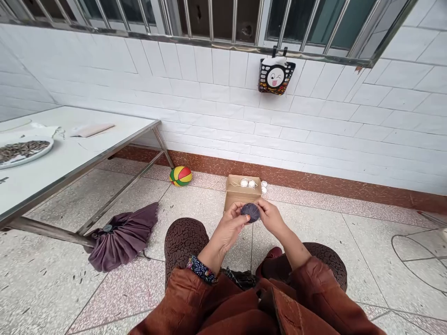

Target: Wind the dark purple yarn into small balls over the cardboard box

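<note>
A dark grey-purple ball of yarn is held up between my hands, above the floor and in front of my knees. My left hand grips it from the left, with the thumb across its lower front. At the ball's upper right edge, the fingers of my right hand are pinched together against the yarn; any loose strand there is too fine to make out. Just beyond my hands lies an open cardboard box, partly hidden by them. White balls of yarn sit at its far side.
More small white balls lie right of the box. A striped rubber ball rests by the table leg. At left, a folded purple umbrella is beneath a white table. A wire frame stands at right.
</note>
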A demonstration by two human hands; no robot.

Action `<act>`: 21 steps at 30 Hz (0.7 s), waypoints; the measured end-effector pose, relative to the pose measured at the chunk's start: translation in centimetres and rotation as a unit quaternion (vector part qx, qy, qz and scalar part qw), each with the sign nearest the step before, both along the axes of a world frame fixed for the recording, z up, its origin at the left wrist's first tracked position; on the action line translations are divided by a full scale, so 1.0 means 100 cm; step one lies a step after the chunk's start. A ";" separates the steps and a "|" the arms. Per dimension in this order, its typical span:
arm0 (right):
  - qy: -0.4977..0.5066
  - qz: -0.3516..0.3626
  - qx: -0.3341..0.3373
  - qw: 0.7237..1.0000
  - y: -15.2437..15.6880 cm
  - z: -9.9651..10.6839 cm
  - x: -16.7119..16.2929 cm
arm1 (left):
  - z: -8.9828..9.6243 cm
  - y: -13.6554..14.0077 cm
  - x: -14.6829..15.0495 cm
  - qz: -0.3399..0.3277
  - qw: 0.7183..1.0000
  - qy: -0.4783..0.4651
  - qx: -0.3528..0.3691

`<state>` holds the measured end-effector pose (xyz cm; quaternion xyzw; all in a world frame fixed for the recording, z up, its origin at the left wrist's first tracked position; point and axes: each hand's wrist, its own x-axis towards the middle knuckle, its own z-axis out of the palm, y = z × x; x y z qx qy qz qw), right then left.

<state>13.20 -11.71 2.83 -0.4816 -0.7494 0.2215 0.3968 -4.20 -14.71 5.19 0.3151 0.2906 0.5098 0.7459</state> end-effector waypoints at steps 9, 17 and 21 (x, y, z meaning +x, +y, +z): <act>-0.085 0.103 0.005 0.991 -0.055 -0.003 -0.019 | -0.016 0.011 -0.003 0.105 0.993 0.044 -0.004; -0.019 0.109 0.060 0.992 -0.040 0.068 -0.002 | -0.012 0.001 -0.003 0.017 0.989 0.127 0.068; 0.004 0.038 0.045 0.998 -0.015 0.055 0.011 | -0.002 -0.009 -0.001 -0.066 0.986 0.119 0.092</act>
